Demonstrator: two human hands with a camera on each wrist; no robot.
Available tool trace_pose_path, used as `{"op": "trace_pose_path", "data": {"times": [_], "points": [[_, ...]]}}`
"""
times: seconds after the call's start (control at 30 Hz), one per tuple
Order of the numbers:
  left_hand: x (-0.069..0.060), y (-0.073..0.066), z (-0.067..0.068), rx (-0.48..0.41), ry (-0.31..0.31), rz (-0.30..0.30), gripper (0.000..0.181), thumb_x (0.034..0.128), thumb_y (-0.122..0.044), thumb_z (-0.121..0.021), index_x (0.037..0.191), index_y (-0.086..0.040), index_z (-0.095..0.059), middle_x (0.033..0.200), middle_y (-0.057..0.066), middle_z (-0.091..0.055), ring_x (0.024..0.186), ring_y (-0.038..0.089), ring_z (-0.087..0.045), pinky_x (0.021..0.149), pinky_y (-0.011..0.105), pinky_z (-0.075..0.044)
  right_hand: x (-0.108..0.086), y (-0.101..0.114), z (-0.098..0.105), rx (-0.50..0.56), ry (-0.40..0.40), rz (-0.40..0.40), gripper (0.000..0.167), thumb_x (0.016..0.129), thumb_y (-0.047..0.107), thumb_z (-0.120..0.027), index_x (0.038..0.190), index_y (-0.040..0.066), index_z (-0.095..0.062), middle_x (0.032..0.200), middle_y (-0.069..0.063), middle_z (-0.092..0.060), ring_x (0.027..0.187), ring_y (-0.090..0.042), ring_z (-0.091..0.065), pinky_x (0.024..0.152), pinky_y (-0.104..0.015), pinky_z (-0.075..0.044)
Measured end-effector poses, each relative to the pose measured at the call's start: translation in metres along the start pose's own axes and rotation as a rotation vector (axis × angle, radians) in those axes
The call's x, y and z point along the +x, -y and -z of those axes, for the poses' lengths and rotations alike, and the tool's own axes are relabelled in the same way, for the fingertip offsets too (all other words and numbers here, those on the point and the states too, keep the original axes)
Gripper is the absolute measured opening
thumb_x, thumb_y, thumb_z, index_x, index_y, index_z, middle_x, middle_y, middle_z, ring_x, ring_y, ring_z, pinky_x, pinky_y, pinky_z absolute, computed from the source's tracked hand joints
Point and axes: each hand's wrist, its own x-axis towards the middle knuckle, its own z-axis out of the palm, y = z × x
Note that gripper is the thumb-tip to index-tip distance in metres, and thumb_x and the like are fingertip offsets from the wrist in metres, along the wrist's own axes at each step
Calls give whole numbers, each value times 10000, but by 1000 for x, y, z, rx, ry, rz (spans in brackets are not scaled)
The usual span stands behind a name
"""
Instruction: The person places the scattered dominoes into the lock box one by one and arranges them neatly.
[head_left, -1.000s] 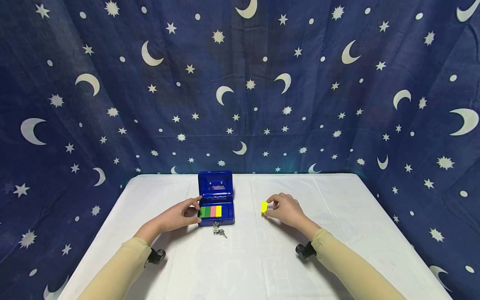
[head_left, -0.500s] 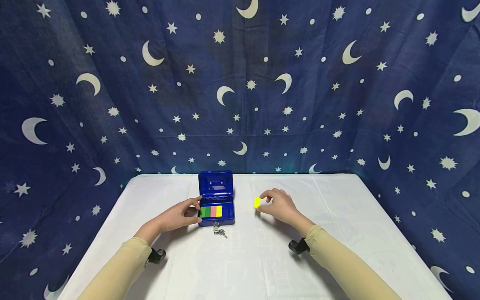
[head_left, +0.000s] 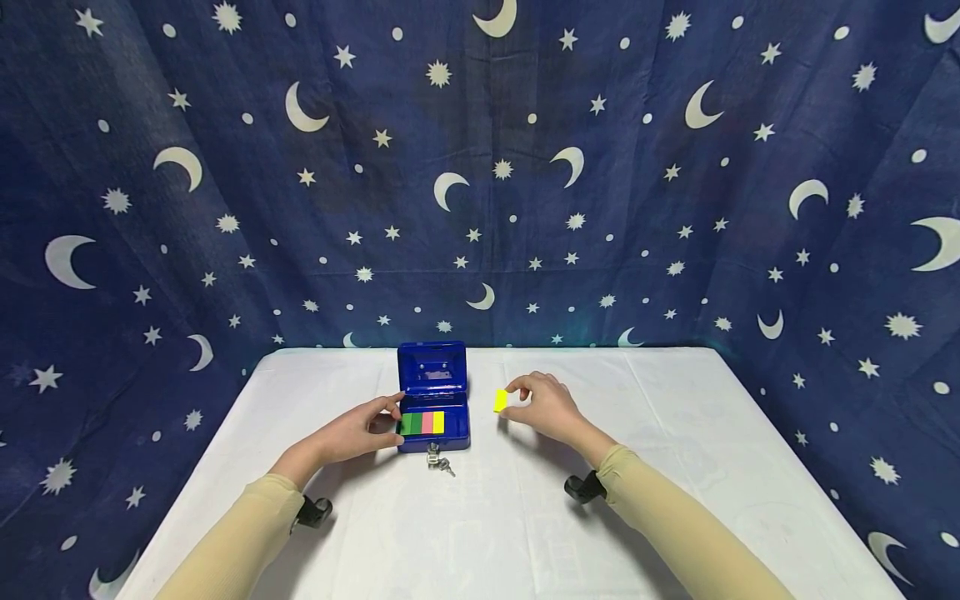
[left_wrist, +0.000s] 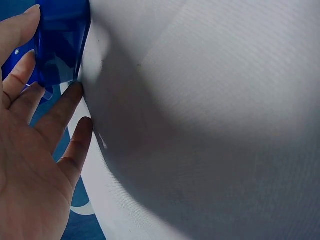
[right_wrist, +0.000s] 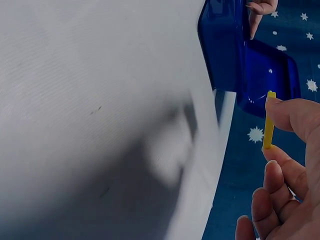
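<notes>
A small blue metal cash box [head_left: 461,442] stands on the table with its lid [head_left: 432,367] raised. Inside it, green, pink and yellow dominoes [head_left: 428,423] lie side by side. My left hand [head_left: 352,429] rests against the box's left side, thumb and fingertips touching its rim and wall. The left wrist view shows most of those fingers [left_wrist: 55,122] fairly straight. To the right of the box, my right hand [head_left: 551,408] pinches a yellow domino [head_left: 500,401] between thumb and index finger, above the tabletop. Seen in the right wrist view, the domino [right_wrist: 269,125] is edge-on and thin.
A small padlock-like lock with keys [head_left: 442,465] hangs at the front of the box. White cloth covers the table [head_left: 480,542]. Behind and at both sides hangs a dark blue curtain [head_left: 480,108] with moons and stars.
My right hand has carried the yellow domino leftward and slightly back, closer to the box. The left hand and the box have stayed in place.
</notes>
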Motion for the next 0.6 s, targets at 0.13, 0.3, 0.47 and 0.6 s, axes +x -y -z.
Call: {"op": "trace_pose_path", "data": {"times": [0.13,0.3,0.47,0.6], "points": [[0,2,0,-7,0,-6,376,905,-400,-770,1122,-181,-554,1636,53,-329,1334,274,-534,1146,529,-355,2,5,-3,2,2,-1,390,780,375,-840,1109,192,-738,830,84,-562,846,-171,-507,780,-377,-406],[1,2,0,1,-5,-4,375,904,-400,-771,1123,-184,-557,1635,43,-333,1338,273,-531,1148,530,-351,4,9,-6,6,7,9,389,776,379,-844,1108,208,-736,832,84,-561,845,-170,-501,788,-387,-408],[1,2,0,0,-4,-6,373,910,-392,-766,1130,-176,-557,1635,50,-331,1338,277,-531,1146,526,-357,6,14,-9,24,19,15,396,775,381,-849,1114,213,-734,835,73,-565,840,-188,-491,815,-401,-408],[0,1,0,-3,-4,-15,372,912,-382,-766,1127,-166,-555,1635,59,-329,1333,273,-536,1143,520,-362,7,17,-12,38,20,32,401,771,389,-855,1111,213,-737,825,72,-555,824,-188,-482,807,-402,-398]]}}
